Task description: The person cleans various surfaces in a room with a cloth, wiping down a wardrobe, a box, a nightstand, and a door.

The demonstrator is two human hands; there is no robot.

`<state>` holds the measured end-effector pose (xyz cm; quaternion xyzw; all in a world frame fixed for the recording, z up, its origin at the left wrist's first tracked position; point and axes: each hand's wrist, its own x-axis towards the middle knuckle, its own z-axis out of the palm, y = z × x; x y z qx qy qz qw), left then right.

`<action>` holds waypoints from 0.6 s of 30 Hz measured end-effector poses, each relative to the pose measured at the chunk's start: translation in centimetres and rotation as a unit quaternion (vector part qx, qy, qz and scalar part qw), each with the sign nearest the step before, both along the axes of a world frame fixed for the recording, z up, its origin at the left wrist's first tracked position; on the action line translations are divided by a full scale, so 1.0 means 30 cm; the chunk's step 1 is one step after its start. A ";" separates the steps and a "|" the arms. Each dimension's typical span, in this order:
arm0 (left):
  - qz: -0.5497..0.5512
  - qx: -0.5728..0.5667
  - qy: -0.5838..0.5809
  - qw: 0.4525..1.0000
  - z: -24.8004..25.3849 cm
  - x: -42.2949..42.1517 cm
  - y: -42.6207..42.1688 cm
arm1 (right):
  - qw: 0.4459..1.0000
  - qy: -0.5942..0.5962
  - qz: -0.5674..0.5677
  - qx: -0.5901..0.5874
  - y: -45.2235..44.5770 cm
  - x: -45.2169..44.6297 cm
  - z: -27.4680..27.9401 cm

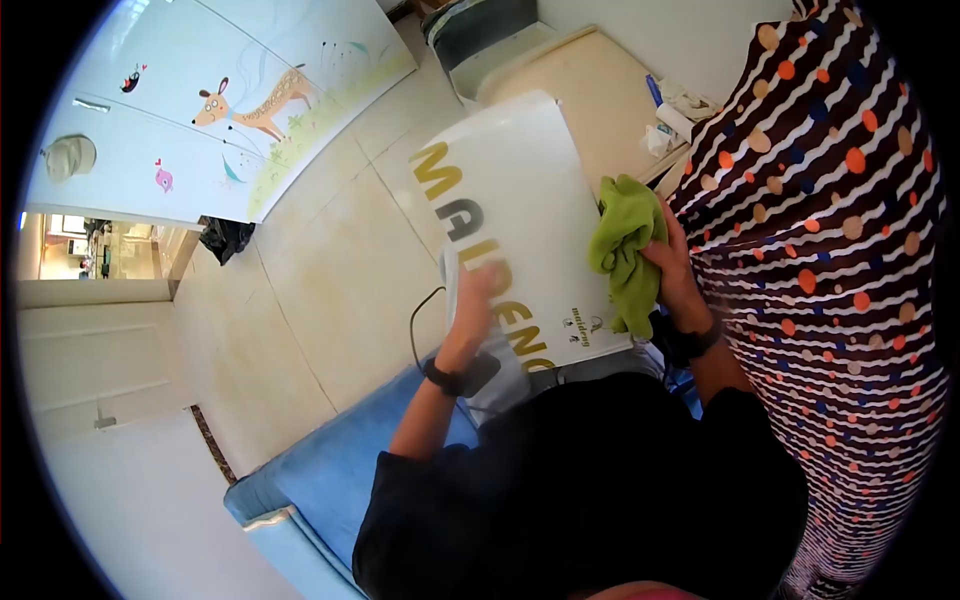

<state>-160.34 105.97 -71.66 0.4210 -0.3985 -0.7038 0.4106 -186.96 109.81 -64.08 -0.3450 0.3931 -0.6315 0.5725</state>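
Observation:
A green cloth (628,250) hangs bunched from my right hand (676,268), whose fingers are closed round its edge. Below and left of it is a large white panel (535,180) with gold and grey "MAIDENG" lettering and a small logo. My left hand (480,292) is over the lettering at the panel's left side, its fingers smeared by motion; whether it touches the panel cannot be made out. Both wrists wear dark bands.
A blue cushioned seat (330,460) is at lower left, and a patterned curtain (820,230) hangs close on the right. Behind the panel stands a beige table (600,85) with crumpled tissue. A black bag (227,240) lies by the decorated white cabinet (270,70).

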 end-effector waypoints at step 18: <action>0.004 -0.309 -0.376 0.873 0.125 -0.060 -0.034 | 0.814 0.522 -0.054 -0.248 -0.117 0.156 0.007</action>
